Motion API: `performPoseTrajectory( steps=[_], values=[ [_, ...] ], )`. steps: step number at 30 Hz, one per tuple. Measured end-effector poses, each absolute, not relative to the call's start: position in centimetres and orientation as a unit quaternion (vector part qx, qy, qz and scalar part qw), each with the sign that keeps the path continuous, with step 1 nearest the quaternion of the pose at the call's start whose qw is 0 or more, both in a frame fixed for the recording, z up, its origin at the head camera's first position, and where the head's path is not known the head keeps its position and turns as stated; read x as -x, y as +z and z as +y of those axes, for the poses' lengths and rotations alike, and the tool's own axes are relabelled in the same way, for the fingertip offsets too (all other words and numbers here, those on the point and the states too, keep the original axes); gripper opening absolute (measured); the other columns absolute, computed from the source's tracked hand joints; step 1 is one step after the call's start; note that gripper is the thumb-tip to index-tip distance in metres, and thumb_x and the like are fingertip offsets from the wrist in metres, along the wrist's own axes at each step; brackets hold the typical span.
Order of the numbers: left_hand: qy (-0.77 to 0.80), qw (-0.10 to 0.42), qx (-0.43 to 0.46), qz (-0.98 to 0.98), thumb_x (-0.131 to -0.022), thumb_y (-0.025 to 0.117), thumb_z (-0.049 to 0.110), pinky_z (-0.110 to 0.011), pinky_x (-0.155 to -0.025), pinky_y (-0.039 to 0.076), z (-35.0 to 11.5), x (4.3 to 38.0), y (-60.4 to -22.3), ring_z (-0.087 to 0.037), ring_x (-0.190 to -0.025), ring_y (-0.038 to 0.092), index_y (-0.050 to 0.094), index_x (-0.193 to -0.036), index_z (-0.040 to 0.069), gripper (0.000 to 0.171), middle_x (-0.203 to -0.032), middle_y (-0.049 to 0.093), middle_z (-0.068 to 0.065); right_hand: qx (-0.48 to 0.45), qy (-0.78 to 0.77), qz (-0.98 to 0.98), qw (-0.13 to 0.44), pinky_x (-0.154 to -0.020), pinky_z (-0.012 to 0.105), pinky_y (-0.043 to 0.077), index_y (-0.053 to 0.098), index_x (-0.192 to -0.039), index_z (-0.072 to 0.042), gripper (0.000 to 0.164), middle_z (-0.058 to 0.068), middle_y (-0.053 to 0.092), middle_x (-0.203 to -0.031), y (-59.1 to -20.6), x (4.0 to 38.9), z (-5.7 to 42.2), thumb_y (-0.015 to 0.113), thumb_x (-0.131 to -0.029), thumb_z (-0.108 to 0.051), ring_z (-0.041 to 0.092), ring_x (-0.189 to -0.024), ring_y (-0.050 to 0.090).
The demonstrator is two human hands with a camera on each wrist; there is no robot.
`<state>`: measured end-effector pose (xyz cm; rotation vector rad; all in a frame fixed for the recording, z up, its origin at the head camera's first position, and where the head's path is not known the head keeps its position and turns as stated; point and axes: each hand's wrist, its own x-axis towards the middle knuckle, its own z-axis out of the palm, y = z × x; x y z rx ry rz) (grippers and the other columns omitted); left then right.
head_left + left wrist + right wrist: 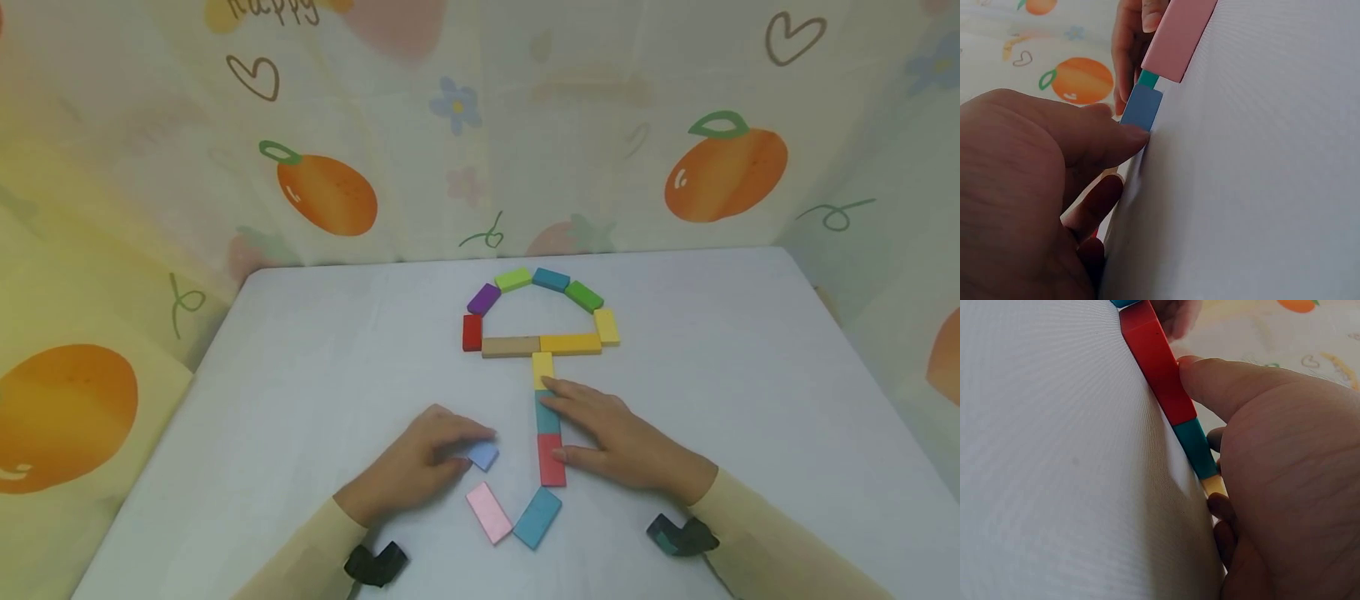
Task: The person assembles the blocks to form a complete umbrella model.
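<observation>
My left hand (416, 458) pinches a small light blue block (483, 455) between thumb and fingers, low over the table. In the left wrist view the thumb lies against this blue block (1141, 109). My right hand (622, 437) lies along a straight column of blocks, its fingers relaxed. Its thumb touches the red block (551, 468) and its fingertips reach the teal block (547, 418) and the yellow block (542, 367) above it. Below, a pink block (489, 513) and a blue block (537, 518) lie slanted, their lower ends close together.
Farther back, several blocks form an arch, among them a purple block (483, 299) and a green block (584, 296). A tan block (512, 347) and an orange-yellow block (572, 343) make its straight base. The white table (337, 350) ends at a patterned cloth (480, 167).
</observation>
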<state>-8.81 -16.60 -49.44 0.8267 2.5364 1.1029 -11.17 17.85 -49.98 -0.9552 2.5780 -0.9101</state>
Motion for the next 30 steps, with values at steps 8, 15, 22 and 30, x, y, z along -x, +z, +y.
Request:
performPoseTrajectory(
  steps=[8,15,22,30],
  values=[
    [0.383,0.137,-0.286,0.868,-0.100,0.077,0.007,-0.040,-0.101,0.052,-16.73,8.57,-49.32,-0.009,-0.125,0.053,0.074,-0.142,0.034,0.051,-0.135,0.066,0.027,0.322,-0.312,0.885,0.128,-0.119,0.066,0.035,0.047,-0.167,-0.022,0.079,-0.003,0.031,-0.176,-49.96,11.21,17.87,0.072,-0.102,-0.058,0.028,-0.160,0.029],
    [0.388,0.136,-0.296,0.862,-0.099,0.078,0.006,-0.042,-0.102,0.051,-16.93,8.55,-49.44,-0.009,-0.124,0.054,0.074,-0.141,0.034,0.050,-0.134,0.067,0.026,0.318,-0.308,0.887,0.132,-0.119,0.067,0.034,0.046,-0.168,-0.023,0.080,-0.003,0.030,-0.177,-49.88,11.14,17.82,0.072,-0.101,-0.059,0.028,-0.161,0.028],
    [0.391,0.136,-0.300,0.859,-0.099,0.078,0.007,-0.044,-0.103,0.050,-17.03,8.50,-49.42,-0.009,-0.125,0.055,0.074,-0.141,0.033,0.050,-0.135,0.068,0.026,0.320,-0.310,0.886,0.130,-0.119,0.067,0.034,0.047,-0.168,-0.021,0.079,-0.001,0.031,-0.176,-49.81,11.17,17.80,0.073,-0.102,-0.056,0.029,-0.160,0.029],
    [0.391,0.136,-0.300,0.860,-0.099,0.079,0.009,-0.044,-0.103,0.050,-17.02,8.38,-49.32,-0.009,-0.125,0.055,0.075,-0.141,0.033,0.049,-0.134,0.067,0.026,0.322,-0.314,0.884,0.128,-0.119,0.065,0.035,0.049,-0.166,-0.020,0.078,-0.002,0.032,-0.176,-49.67,11.10,17.81,0.074,-0.102,-0.055,0.029,-0.160,0.030]
  ],
)
